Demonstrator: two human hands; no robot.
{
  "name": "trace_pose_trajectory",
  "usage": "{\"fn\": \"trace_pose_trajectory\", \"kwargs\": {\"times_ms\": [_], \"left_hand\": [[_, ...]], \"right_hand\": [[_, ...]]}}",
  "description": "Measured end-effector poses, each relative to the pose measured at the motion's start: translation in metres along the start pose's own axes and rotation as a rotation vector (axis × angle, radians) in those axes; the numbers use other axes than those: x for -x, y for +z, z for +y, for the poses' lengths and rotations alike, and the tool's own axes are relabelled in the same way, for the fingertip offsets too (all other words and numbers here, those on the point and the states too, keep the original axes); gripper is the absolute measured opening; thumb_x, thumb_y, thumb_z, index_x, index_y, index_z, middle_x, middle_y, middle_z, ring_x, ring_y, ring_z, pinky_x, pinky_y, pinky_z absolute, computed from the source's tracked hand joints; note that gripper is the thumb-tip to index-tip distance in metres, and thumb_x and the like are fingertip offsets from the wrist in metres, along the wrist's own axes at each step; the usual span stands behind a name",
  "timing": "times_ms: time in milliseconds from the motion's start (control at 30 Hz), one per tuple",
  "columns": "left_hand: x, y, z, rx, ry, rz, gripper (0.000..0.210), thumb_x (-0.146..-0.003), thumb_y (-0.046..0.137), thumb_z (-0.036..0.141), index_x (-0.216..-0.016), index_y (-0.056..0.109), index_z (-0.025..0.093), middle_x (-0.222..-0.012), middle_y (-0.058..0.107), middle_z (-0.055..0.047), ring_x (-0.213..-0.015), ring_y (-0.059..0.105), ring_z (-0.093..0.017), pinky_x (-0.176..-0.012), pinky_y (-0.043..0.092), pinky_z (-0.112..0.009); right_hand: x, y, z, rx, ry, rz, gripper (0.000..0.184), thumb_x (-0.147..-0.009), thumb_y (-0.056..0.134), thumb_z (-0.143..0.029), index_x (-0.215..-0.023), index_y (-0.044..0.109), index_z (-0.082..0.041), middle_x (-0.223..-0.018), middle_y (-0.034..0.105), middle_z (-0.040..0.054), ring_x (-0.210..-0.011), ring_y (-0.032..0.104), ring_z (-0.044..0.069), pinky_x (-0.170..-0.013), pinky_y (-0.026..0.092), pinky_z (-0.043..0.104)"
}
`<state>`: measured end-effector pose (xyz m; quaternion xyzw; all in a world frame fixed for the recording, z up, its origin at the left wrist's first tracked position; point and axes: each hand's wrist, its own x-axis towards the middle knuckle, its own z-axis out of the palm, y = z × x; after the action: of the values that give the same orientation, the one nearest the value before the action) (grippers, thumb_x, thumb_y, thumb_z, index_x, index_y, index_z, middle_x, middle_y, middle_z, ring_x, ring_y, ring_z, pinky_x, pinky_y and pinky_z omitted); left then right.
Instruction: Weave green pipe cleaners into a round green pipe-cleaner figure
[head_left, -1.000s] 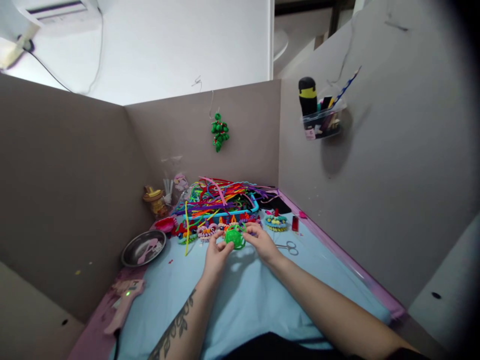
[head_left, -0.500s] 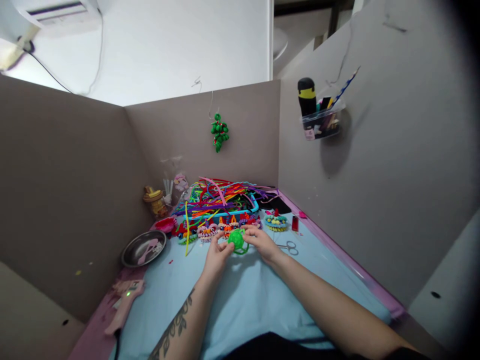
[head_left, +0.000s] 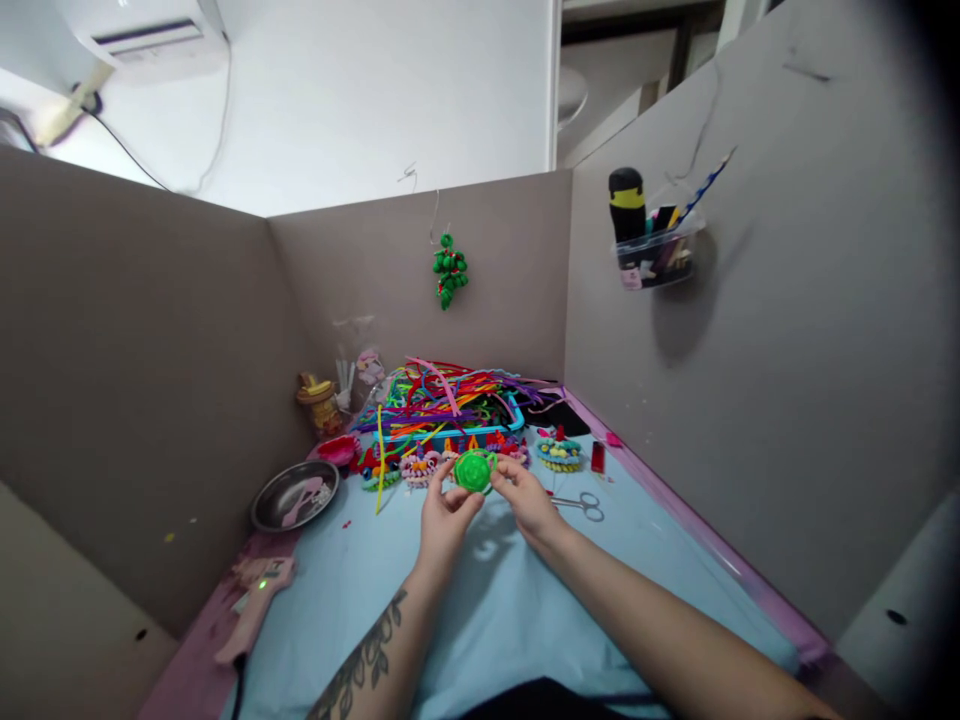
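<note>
Both of my hands hold a small round green pipe-cleaner piece a little above the light blue table mat. My left hand pinches it from the left and below. On its right side, my right hand grips it with the fingertips. Just behind it lies a row of small finished colourful pipe-cleaner figures. A blue tray heaped with loose pipe cleaners in many colours stands further back.
A metal bowl sits at the left, a pink glue gun near the left front edge. Scissors lie right of my hands. Brown cardboard walls enclose the desk; a green ornament hangs on the back wall and a tool holder on the right wall.
My hands have lifted the green piece slightly and turned it, so its round face now shows. The view has shifted a little to the right.
</note>
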<state>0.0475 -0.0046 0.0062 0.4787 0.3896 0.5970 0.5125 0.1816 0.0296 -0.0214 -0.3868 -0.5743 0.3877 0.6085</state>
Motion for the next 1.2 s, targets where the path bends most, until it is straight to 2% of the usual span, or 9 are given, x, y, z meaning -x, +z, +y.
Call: {"fn": "trace_pose_trajectory", "kwargs": {"times_ms": [200,333,467,567,700,800,1000,1100,1200], "left_hand": [[0.002,0.0,0.002,-0.117,0.087,0.087,0.065,-0.063,0.071,0.029,-0.118,0.039,0.018,-0.054,0.055,0.007,-0.048,0.052,-0.009,-0.053,0.037,-0.02],[0.002,0.0,0.0,-0.166,0.133,0.075,0.064,-0.064,0.07,0.03,-0.119,0.039,0.019,-0.057,0.056,0.006,-0.053,0.053,-0.01,-0.057,0.038,-0.021],[-0.004,-0.007,-0.001,-0.133,0.173,0.19,0.05,-0.067,0.068,0.035,-0.109,0.046,0.019,-0.067,0.059,0.002,-0.064,0.055,-0.012,-0.062,0.039,-0.023],[-0.011,-0.013,-0.003,-0.01,0.028,0.243,0.048,-0.065,0.07,0.037,-0.103,0.049,0.019,-0.081,0.063,-0.003,-0.075,0.058,-0.014,-0.062,0.039,-0.022],[-0.014,-0.015,-0.008,0.195,-0.192,0.087,0.055,-0.06,0.075,0.032,-0.107,0.051,0.018,-0.082,0.065,-0.004,-0.076,0.06,-0.015,-0.066,0.04,-0.024],[-0.014,-0.015,-0.011,0.27,-0.197,0.068,0.055,-0.056,0.078,0.024,-0.105,0.053,0.016,-0.07,0.064,-0.001,-0.065,0.058,-0.012,-0.065,0.04,-0.022],[-0.012,-0.015,-0.009,0.367,-0.236,0.01,0.054,-0.058,0.076,0.019,-0.108,0.054,0.016,-0.081,0.065,-0.004,-0.069,0.06,-0.012,-0.066,0.042,-0.022],[-0.011,-0.014,-0.002,0.368,-0.294,0.013,0.045,-0.065,0.073,0.022,-0.107,0.056,0.016,-0.088,0.066,-0.005,-0.074,0.061,-0.013,-0.067,0.043,-0.022],[-0.01,-0.013,0.002,0.381,-0.335,0.044,0.038,-0.072,0.066,0.03,-0.106,0.057,0.017,-0.092,0.066,-0.007,-0.077,0.061,-0.015,-0.066,0.044,-0.024]], "right_hand": [[0.005,0.006,-0.002,-0.113,0.066,0.019,0.03,-0.069,0.064,-0.048,-0.067,0.058,-0.018,-0.112,0.051,0.0079,-0.109,0.046,0.024,-0.093,0.034,0.035],[0.004,0.006,-0.001,-0.192,0.082,0.022,0.031,-0.067,0.067,-0.047,-0.066,0.059,-0.017,-0.109,0.054,0.0068,-0.107,0.046,0.023,-0.096,0.031,0.035],[-0.001,0.001,-0.003,-0.397,0.149,-0.042,0.031,-0.069,0.066,-0.047,-0.075,0.061,-0.018,-0.091,0.062,0.0046,-0.086,0.054,0.018,-0.081,0.041,0.031],[-0.004,-0.003,-0.005,-0.492,0.217,-0.09,0.03,-0.068,0.068,-0.043,-0.083,0.062,-0.018,-0.084,0.064,0.0024,-0.074,0.054,0.015,-0.073,0.042,0.027],[-0.005,-0.005,-0.007,-0.501,0.208,-0.125,0.029,-0.067,0.069,-0.041,-0.084,0.063,-0.018,-0.089,0.064,0.0033,-0.08,0.056,0.015,-0.076,0.042,0.027],[-0.005,-0.005,-0.006,-0.466,0.17,-0.105,0.028,-0.066,0.069,-0.042,-0.08,0.063,-0.018,-0.096,0.063,0.0043,-0.086,0.055,0.016,-0.078,0.042,0.027],[-0.006,-0.008,0.002,-0.411,0.174,-0.057,0.029,-0.069,0.065,-0.046,-0.072,0.06,-0.018,-0.095,0.059,0.0034,-0.083,0.053,0.015,-0.08,0.042,0.029],[-0.005,-0.014,-0.003,-0.304,0.141,-0.11,0.029,-0.07,0.065,-0.047,-0.071,0.06,-0.018,-0.104,0.054,0.0048,-0.094,0.051,0.019,-0.088,0.038,0.033],[-0.005,-0.02,-0.012,-0.222,0.139,-0.235,0.031,-0.07,0.065,-0.048,-0.069,0.059,-0.018,-0.105,0.052,0.0059,-0.104,0.047,0.022,-0.094,0.033,0.036]]}}
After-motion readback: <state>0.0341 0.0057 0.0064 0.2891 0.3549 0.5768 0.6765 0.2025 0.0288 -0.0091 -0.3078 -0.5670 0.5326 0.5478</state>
